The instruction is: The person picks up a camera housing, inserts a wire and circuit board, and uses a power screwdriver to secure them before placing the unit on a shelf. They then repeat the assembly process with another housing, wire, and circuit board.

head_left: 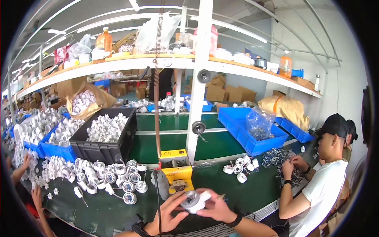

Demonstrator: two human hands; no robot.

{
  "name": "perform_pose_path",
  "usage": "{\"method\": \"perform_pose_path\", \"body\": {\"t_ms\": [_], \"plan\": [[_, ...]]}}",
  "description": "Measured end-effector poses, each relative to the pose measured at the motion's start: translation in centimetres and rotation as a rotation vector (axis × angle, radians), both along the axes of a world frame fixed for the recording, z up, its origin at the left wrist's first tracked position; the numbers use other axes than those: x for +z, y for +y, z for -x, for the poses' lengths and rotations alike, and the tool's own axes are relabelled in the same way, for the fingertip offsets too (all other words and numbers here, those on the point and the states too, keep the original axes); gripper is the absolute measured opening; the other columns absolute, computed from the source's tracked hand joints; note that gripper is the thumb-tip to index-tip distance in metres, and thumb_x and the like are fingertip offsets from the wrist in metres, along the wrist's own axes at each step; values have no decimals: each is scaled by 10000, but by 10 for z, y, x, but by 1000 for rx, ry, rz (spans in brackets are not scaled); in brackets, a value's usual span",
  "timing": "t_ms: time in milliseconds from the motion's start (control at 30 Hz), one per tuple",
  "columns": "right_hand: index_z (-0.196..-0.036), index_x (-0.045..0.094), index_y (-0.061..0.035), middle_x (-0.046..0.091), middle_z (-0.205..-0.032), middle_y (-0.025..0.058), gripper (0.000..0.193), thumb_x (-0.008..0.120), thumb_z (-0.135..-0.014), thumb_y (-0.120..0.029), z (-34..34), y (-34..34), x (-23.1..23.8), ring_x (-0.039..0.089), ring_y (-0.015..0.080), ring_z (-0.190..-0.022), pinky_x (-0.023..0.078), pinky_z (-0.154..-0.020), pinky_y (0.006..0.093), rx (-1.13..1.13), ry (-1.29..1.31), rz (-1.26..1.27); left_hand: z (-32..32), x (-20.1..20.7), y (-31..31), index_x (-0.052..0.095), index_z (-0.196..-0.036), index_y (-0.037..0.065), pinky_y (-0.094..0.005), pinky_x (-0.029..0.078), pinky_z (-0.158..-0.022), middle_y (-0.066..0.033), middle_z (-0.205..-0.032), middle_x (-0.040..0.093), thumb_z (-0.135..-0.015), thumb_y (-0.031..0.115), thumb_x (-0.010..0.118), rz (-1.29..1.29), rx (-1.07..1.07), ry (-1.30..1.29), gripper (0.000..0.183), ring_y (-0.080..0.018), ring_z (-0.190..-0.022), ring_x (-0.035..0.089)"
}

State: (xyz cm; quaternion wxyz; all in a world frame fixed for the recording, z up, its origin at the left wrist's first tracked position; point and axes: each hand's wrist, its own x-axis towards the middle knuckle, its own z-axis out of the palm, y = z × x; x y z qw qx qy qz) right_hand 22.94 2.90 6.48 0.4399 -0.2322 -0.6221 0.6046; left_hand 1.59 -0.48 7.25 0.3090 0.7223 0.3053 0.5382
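Note:
Both hands hold a white round plastic housing with a greyish round face, just in front of a yellow bench fixture. My left hand curves about its left side, thumb and fingertips against it. From the right, my right hand grips it with thumb and fingers; part of the housing is hidden behind them. A small white piece sits at the housing's right edge, and I cannot tell whether it is attached. To the left lie several similar white housings with wires and metallic insides.
A black crate and blue bins of white parts stand left; a blue tray is at the right. A thin vertical rod hangs near my left hand. A co-worker handles small parts; another person's hands reach in left.

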Motion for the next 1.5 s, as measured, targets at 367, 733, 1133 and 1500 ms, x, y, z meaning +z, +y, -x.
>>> {"method": "perform_pose_path", "body": {"t_ms": [367, 733, 1133, 1500], "plan": [[-1367, 305, -76, 598, -1095, 131, 668, 686, -819, -83, -68, 221, 286, 575, 173, -968, 466, -817, 286, -1029, 125, -854, 4, -55, 9, 554, -1239, 84, -377, 531, -737, -135, -926, 685, -856, 156, 638, 85, -58, 231, 398, -323, -844, 660], [-1294, 503, -79, 595, -1152, 229, 740, 616, -760, -580, -71, 334, 358, 535, 386, -1123, 364, -992, 466, -1714, -831, -791, 8, -48, 0, 599, -1156, 69, -378, 524, -641, -116, -852, 670, -827, 171, 658, -54, -46, 408, 349, -299, -739, 648], [-928, 619, -40, 614, -932, 80, 224, 735, -751, -116, -52, 134, 112, 599, 196, -828, 479, -768, 329, -621, -740, -737, 11, -52, 26, 631, -1093, 77, -344, 525, -600, -64, -767, 650, -807, 164, 678, 30, -122, 491, 303, -257, -679, 646], [-1210, 556, -70, 553, -1170, 137, 602, 795, -690, -258, -75, 33, -38, 517, 352, -1100, 401, -968, 415, -436, -983, -568, -11, -50, 17, 582, -1166, 53, -324, 543, -672, -119, -939, 640, -826, 137, 685, 202, -224, 366, 366, -238, -798, 665]]}}
